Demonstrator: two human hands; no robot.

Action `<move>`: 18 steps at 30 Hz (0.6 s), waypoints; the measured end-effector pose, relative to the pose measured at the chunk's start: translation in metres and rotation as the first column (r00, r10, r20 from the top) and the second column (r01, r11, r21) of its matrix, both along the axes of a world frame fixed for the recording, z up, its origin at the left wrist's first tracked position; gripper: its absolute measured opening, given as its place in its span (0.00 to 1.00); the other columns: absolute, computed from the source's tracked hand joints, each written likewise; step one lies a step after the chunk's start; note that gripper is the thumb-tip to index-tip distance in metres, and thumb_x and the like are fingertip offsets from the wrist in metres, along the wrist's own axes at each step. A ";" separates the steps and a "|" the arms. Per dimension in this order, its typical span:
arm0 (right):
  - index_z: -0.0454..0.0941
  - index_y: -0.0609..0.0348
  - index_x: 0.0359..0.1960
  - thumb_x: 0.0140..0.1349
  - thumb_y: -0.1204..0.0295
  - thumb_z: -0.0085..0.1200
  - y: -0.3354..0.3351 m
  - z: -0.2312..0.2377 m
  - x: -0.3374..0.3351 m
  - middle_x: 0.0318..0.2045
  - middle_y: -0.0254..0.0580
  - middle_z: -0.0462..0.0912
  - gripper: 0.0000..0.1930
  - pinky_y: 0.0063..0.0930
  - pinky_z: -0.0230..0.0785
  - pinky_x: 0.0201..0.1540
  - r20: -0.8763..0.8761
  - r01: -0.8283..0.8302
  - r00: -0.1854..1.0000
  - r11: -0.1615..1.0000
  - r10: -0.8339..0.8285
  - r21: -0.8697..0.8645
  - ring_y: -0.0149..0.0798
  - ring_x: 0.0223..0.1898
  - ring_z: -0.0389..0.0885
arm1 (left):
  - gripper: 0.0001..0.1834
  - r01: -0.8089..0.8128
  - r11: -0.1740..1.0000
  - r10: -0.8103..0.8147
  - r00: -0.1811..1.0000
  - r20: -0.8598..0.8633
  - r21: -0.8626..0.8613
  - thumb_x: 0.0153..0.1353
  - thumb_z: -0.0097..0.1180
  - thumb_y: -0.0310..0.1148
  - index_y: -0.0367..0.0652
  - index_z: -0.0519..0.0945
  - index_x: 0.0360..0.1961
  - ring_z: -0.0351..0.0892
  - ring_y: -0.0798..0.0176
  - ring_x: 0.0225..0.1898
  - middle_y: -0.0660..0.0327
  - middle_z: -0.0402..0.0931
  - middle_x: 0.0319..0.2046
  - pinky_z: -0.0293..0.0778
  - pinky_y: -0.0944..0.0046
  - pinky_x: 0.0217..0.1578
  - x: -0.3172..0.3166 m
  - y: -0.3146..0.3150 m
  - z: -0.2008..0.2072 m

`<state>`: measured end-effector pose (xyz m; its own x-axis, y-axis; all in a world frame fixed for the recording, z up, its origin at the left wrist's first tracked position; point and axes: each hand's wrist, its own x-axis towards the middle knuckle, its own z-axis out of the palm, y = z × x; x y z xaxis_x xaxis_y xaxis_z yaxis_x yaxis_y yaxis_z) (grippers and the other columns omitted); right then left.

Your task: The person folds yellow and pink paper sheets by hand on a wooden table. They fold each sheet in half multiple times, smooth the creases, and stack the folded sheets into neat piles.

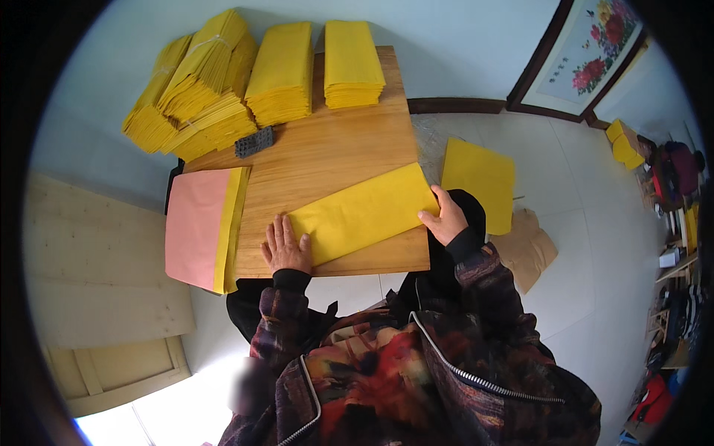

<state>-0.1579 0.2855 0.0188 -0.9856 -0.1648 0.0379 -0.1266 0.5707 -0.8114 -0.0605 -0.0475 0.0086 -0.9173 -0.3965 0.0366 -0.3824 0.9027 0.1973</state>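
Yellow paper lay mid-frame.
Left hand rested spread on one end; right hand pinched the other; upper-right picture bore unreadable marks.

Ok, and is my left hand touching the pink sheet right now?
No, your left hand lies at the left end of the long yellow paper, with the pink sheet apart from it, further left.
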 end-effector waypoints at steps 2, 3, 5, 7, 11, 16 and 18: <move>0.66 0.69 0.56 0.54 0.70 0.60 0.002 0.003 -0.006 0.45 0.58 0.78 0.29 0.37 0.71 0.50 0.014 0.032 0.999 0.999 -0.031 -0.020 0.53 0.46 0.79 | 0.35 -0.011 1.000 0.011 1.000 -0.004 -0.006 0.64 0.44 0.51 0.51 0.56 0.69 0.44 0.54 0.72 0.64 0.49 0.72 0.40 0.41 0.66 0.003 0.008 0.002; 0.66 0.69 0.56 0.54 0.71 0.60 0.005 0.006 -0.010 0.45 0.57 0.79 0.28 0.36 0.71 0.49 0.069 0.051 0.997 0.993 -0.044 -0.103 0.50 0.45 0.79 | 0.35 0.003 1.000 -0.003 1.000 0.013 0.030 0.63 0.45 0.51 0.51 0.56 0.69 0.44 0.54 0.72 0.64 0.49 0.71 0.40 0.41 0.66 0.006 0.010 0.004; 0.67 0.70 0.55 0.54 0.73 0.60 0.008 0.009 -0.020 0.44 0.55 0.79 0.27 0.33 0.73 0.46 0.290 0.132 0.955 0.962 -0.060 -0.237 0.45 0.43 0.81 | 0.34 0.034 0.997 -0.036 0.999 0.036 0.071 0.63 0.45 0.50 0.51 0.57 0.69 0.44 0.54 0.72 0.63 0.51 0.71 0.40 0.42 0.66 0.015 0.010 0.012; 0.66 0.71 0.55 0.54 0.76 0.59 0.013 0.011 -0.030 0.44 0.52 0.80 0.27 0.29 0.73 0.46 0.341 0.141 0.940 0.935 -0.023 -0.325 0.38 0.43 0.80 | 0.32 0.083 0.990 -0.078 0.996 -0.049 0.114 0.59 0.51 0.46 0.50 0.64 0.64 0.54 0.52 0.67 0.59 0.60 0.64 0.48 0.43 0.64 0.024 0.008 0.019; 0.68 0.72 0.55 0.53 0.75 0.59 0.006 0.000 -0.061 0.45 0.54 0.80 0.27 0.29 0.72 0.49 0.239 0.142 0.967 0.960 -0.084 -0.240 0.40 0.45 0.80 | 0.28 0.095 0.970 -0.079 0.994 -0.079 0.223 0.54 0.55 0.41 0.50 0.72 0.58 0.63 0.49 0.59 0.57 0.68 0.56 0.57 0.45 0.59 0.033 0.007 0.031; 0.73 0.72 0.50 0.52 0.73 0.60 0.003 -0.009 -0.073 0.41 0.53 0.81 0.24 0.29 0.74 0.43 0.222 0.137 0.972 0.953 -0.077 -0.271 0.39 0.40 0.81 | 0.24 0.124 0.958 -0.094 0.988 -0.125 0.258 0.52 0.56 0.38 0.48 0.76 0.53 0.65 0.46 0.56 0.54 0.72 0.50 0.60 0.47 0.56 0.031 0.007 0.033; 0.74 0.71 0.48 0.53 0.72 0.59 0.011 -0.004 -0.068 0.38 0.50 0.81 0.21 0.28 0.74 0.35 0.263 0.106 0.964 0.970 -0.046 -0.220 0.37 0.34 0.81 | 0.20 0.146 0.947 -0.082 0.971 -0.225 0.286 0.54 0.57 0.36 0.44 0.76 0.49 0.70 0.48 0.49 0.54 0.73 0.44 0.65 0.52 0.51 0.032 0.003 0.030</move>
<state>-0.2255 0.2963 0.0143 -0.9766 -0.1057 -0.1874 0.1373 0.3645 -0.9210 -0.0284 -0.0450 0.0383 -0.9418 -0.3114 0.1267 -0.2017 0.8249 0.5281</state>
